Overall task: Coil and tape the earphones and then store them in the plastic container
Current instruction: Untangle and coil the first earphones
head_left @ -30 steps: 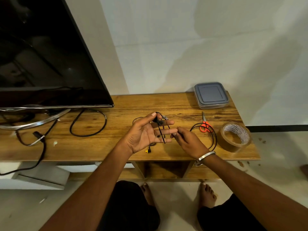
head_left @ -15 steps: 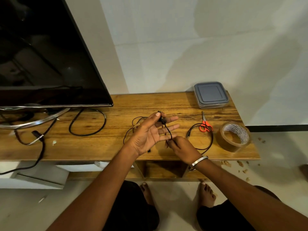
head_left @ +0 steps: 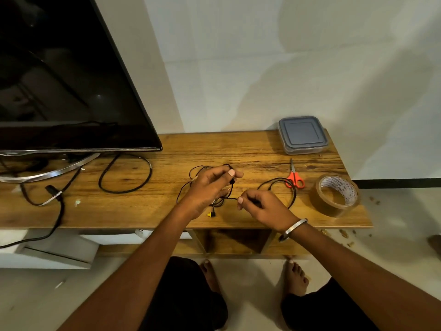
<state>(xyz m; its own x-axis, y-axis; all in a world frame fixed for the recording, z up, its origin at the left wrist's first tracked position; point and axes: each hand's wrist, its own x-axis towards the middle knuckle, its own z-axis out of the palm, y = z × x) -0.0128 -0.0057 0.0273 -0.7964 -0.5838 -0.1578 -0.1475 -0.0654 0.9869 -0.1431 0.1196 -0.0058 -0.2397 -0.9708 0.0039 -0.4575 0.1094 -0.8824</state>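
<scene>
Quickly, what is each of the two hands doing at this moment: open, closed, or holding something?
Left hand: closed, holding the earphones cable between thumb and fingers.
Right hand: closed, pinching the same cable.

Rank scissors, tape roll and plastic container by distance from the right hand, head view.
From the right hand:
1. Scissors, just beyond it to the right, red handles toward the person.
2. Tape roll, farther right, near the table's right end.
3. Plastic container, at the back edge by the wall, lid on.
</scene>
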